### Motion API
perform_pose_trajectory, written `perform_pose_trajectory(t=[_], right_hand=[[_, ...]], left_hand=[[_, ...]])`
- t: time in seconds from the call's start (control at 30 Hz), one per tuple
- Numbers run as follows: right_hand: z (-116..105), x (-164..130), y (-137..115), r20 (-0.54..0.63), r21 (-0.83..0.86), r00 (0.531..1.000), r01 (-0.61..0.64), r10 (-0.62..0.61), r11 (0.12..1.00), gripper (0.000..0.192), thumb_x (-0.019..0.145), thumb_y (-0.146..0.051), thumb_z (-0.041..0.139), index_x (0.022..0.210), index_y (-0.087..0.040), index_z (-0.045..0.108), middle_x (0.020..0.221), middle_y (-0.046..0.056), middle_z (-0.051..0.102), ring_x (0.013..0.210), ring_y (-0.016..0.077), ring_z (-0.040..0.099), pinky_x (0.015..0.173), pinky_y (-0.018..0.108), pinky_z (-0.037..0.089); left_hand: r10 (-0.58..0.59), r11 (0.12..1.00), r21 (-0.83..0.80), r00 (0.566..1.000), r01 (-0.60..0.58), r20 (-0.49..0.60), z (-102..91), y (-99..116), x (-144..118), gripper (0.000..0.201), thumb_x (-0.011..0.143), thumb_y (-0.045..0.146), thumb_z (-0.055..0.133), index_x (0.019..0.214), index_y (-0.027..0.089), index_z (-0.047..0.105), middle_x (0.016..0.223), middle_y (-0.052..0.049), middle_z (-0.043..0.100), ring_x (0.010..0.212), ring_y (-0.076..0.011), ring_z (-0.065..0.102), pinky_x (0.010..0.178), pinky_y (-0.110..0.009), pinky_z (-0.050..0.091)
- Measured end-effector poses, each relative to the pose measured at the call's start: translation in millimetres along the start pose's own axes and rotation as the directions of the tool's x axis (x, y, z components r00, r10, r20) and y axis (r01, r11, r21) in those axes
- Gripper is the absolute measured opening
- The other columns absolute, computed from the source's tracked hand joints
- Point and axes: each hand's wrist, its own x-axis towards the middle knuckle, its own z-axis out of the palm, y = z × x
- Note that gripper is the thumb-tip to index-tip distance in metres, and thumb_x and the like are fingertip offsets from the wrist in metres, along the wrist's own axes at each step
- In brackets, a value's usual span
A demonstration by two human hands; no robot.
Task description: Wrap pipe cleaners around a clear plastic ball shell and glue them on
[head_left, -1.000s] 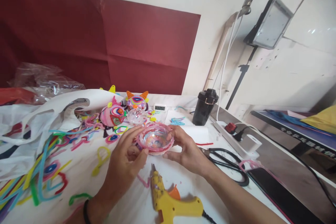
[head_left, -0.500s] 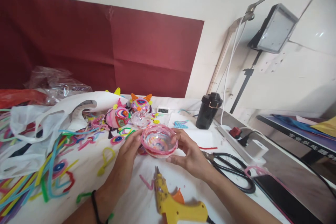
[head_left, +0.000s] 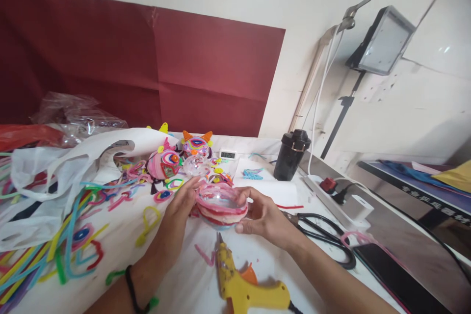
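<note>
Between my two hands is a small clear bowl wrapped in pink, red and pale pipe cleaners, its hollow side tipped up and away from me. My left hand presses its fingers along the bowl's left side. On the right, my right hand grips the rim, its fingertips over the edge and its thumb low on the outside. Just below the bowl lies a yellow hot glue gun, nozzle pointing up toward it. A bent pink pipe cleaner piece rests left of the nozzle.
Behind stand decorated pipe-cleaner figures, a clear plastic bowl and a small digital clock. Loose pipe cleaners cover the left. To the right are a black bottle, black-handled scissors, a power strip and a phone.
The bowl has tilted, so more of its banded outer side faces me and less of its inside shows. Both hands keep their hold on it; the glue gun has not moved.
</note>
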Motion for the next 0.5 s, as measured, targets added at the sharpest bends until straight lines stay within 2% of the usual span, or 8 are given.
perform_pose_trajectory(t=[0.1,0.2,0.27,0.37,0.5], right_hand=[[-3,-1,1,0.074,0.094,0.993,-0.101,0.095,0.990,0.045,0.061,-0.028,0.087,0.086,-0.023,0.050,0.078,-0.003,0.059,0.071,0.0129,0.057,0.060,0.024,0.046],[-7,-2,3,0.095,0.176,0.989,-0.129,0.114,0.976,0.043,0.062,-0.025,0.086,0.088,-0.022,0.051,0.076,-0.003,0.063,0.070,0.0117,0.059,0.062,0.023,0.046],[-10,-1,3,0.111,0.223,0.987,-0.138,0.116,0.965,0.043,0.061,-0.024,0.086,0.089,-0.021,0.053,0.077,-0.003,0.065,0.068,0.0112,0.060,0.064,0.024,0.048],[-12,0,3,0.163,0.263,0.980,-0.150,0.110,0.953,0.042,0.061,-0.025,0.086,0.091,-0.018,0.057,0.083,-0.001,0.067,0.071,0.0132,0.063,0.069,0.028,0.052],[-14,0,4,0.228,0.313,0.969,-0.168,0.098,0.935,0.040,0.066,-0.026,0.083,0.097,-0.017,0.059,0.093,0.003,0.068,0.078,0.0156,0.066,0.070,0.029,0.053]], left_hand=[[0.042,0.998,0.041,0.996,-0.046,0.083,-3.5,3,3,0.039,0.089,0.047,0.051,0.117,0.023,0.066,0.131,-0.009,0.059,0.129,-0.0266,0.046,0.105,-0.041,0.040],[0.076,0.992,0.087,0.982,-0.092,0.173,-6.7,3,5,0.034,0.090,0.046,0.050,0.099,0.023,0.073,0.130,-0.007,0.059,0.126,-0.0259,0.049,0.108,-0.039,0.036],[0.074,0.991,0.093,0.972,-0.097,0.224,-8.6,1,5,0.033,0.090,0.046,0.049,0.096,0.023,0.073,0.124,-0.006,0.063,0.119,-0.0250,0.053,0.106,-0.038,0.037],[0.033,0.995,0.082,0.959,-0.058,0.282,-11.2,-3,5,0.033,0.090,0.047,0.049,0.096,0.022,0.071,0.104,-0.003,0.069,0.101,-0.0229,0.059,0.093,-0.035,0.045],[-0.034,0.999,0.036,0.945,0.023,0.326,-13.4,-8,3,0.031,0.088,0.047,0.053,0.092,0.021,0.070,0.081,0.000,0.066,0.080,-0.0187,0.058,0.076,-0.029,0.048]])
